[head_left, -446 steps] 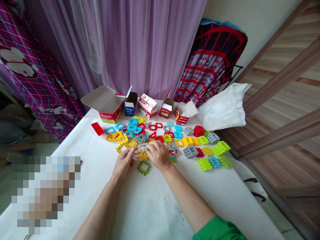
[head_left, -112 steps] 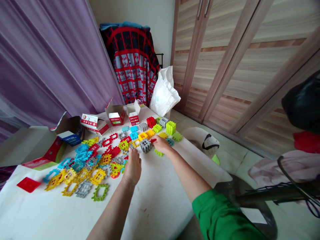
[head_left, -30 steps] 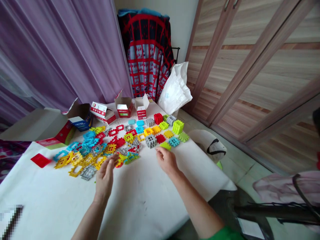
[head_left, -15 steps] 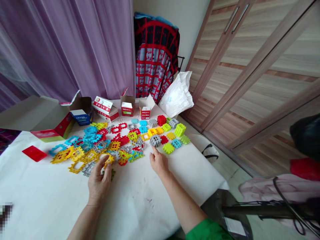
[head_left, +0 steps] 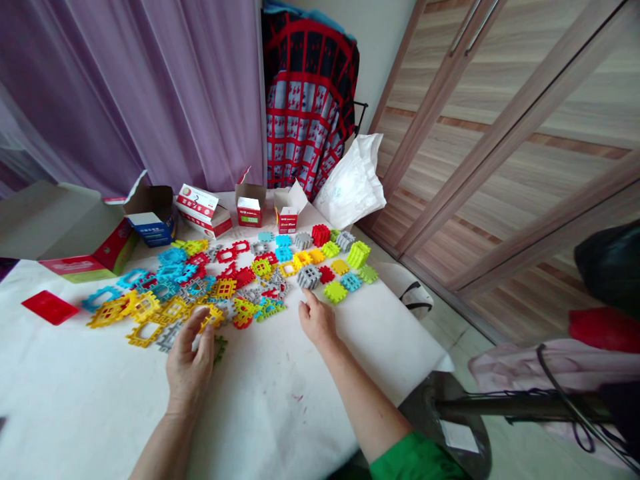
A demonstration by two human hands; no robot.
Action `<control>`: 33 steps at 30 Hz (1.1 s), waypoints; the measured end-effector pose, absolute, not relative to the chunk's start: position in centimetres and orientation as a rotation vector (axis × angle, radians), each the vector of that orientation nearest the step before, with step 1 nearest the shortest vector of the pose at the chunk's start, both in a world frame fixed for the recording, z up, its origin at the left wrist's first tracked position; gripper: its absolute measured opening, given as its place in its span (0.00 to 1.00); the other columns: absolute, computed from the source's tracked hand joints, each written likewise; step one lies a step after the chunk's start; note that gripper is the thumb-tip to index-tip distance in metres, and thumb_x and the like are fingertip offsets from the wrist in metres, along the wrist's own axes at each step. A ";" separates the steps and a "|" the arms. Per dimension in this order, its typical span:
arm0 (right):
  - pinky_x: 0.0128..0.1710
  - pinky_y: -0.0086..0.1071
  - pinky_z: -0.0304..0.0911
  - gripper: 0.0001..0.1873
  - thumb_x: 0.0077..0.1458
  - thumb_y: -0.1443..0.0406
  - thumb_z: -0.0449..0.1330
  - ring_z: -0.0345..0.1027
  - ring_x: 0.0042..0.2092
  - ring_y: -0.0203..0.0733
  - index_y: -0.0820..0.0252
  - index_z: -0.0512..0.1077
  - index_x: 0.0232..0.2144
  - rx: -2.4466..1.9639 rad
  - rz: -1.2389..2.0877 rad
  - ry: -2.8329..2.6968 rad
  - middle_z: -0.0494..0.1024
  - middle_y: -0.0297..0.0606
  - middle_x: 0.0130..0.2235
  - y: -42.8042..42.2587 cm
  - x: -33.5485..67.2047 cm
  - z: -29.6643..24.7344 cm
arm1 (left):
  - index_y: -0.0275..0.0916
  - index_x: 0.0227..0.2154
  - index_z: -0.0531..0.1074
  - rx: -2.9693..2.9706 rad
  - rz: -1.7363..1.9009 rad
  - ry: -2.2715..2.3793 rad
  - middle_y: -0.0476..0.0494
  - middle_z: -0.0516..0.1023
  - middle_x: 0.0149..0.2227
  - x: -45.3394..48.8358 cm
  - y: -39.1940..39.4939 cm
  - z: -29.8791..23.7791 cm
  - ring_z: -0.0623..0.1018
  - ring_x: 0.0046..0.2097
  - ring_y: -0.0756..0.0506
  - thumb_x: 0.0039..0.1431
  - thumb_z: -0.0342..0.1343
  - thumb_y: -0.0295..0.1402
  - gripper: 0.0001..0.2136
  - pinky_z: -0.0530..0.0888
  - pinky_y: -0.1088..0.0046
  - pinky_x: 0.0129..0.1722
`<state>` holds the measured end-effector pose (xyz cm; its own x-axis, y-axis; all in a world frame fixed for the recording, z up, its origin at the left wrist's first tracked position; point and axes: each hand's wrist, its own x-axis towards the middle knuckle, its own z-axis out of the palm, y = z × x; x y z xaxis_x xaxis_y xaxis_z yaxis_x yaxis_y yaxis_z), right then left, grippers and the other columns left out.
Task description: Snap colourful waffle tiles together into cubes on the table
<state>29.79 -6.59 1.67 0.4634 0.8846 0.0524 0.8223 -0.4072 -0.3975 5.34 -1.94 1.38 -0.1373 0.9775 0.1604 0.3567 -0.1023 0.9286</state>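
Many flat plastic interlocking tiles (head_left: 225, 283) in yellow, blue, red, grey and green lie scattered across a white table (head_left: 280, 400). My left hand (head_left: 189, 363) hovers at the near edge of the pile, fingers apart, over a dark green tile (head_left: 220, 347) and next to a yellow one (head_left: 213, 317). My right hand (head_left: 316, 321) rests on the cloth with fingers loosely stretched, just in front of a grey stacked block (head_left: 309, 276) and a lime green tile (head_left: 335, 291). Neither hand holds anything.
Several open cardboard boxes (head_left: 203, 210) stand along the table's far side, a large one (head_left: 75, 233) at the left. A red flat piece (head_left: 49, 308) lies far left. A white plastic bag (head_left: 353, 183) sits at the far corner; wooden wardrobe doors (head_left: 500, 133) rise on the right.
My left hand has drawn back toward me from over the pile to its near edge. My right hand has pulled slightly left and back from the green and grey pieces. The view shifted left.
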 end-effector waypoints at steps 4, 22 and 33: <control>0.38 0.29 0.63 0.21 0.61 0.65 0.50 0.75 0.36 0.42 0.63 0.70 0.54 -2.193 0.234 -1.318 0.81 0.39 0.31 -7.1 30.2 0.9 | 0.44 0.49 0.74 1.487 1.247 1.528 0.41 0.78 0.52 5.3 -1.9 1.5 0.77 0.54 0.39 0.58 0.54 0.44 0.18 0.70 0.54 0.59; 0.33 0.29 0.61 0.28 0.59 0.65 0.52 0.73 0.30 0.40 0.63 0.62 0.61 -2.004 0.270 -1.155 0.80 0.33 0.26 -6.8 31.0 -0.5 | 0.42 0.51 0.73 1.457 1.272 1.505 0.41 0.78 0.54 5.5 -1.7 1.1 0.77 0.56 0.39 0.58 0.55 0.44 0.20 0.70 0.52 0.60; 0.35 0.30 0.62 0.25 0.58 0.64 0.54 0.75 0.32 0.41 0.63 0.66 0.58 -2.057 0.236 -1.191 0.81 0.34 0.27 -6.5 30.8 -0.7 | 0.42 0.51 0.74 1.471 1.278 1.504 0.40 0.78 0.53 5.3 -1.5 0.9 0.77 0.55 0.38 0.57 0.55 0.45 0.21 0.70 0.51 0.60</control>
<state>30.79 -6.48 -0.71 0.5530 0.8102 0.1942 0.6754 -0.2994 -0.6740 5.31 -1.52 0.89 -0.1425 0.9755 0.1676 0.3226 -0.1143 0.9396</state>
